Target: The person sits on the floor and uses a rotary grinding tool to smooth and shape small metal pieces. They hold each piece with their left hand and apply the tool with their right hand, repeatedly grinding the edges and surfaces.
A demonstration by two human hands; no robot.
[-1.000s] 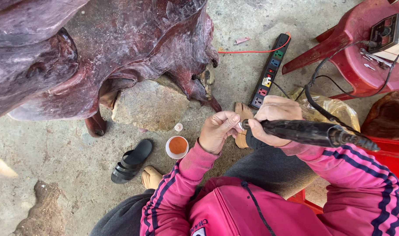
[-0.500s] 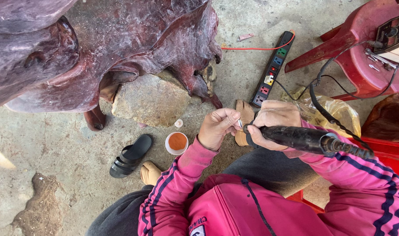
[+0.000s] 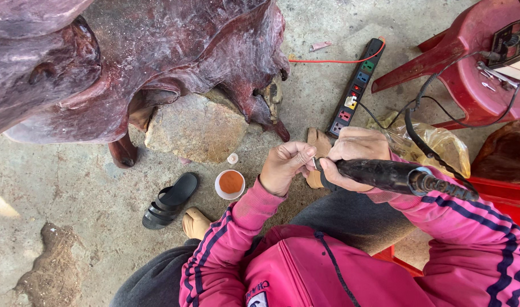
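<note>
the right hand (image 3: 354,154) is closed around the front end of a black rotary handpiece (image 3: 385,174), whose body runs back across the right forearm to a black flexible shaft (image 3: 428,149). the left hand (image 3: 284,166) sits just beside it, fingers curled and pinched at the tool's tip; what they pinch is too small to tell. below the hands lie a small cup of orange powder (image 3: 230,184) and a black sandal (image 3: 170,200) on the concrete floor (image 3: 72,199); above stand a power strip (image 3: 355,86), a dark red carved wood piece (image 3: 129,62) propped on a stone (image 3: 194,128), and a red plastic chair (image 3: 470,74).
</note>
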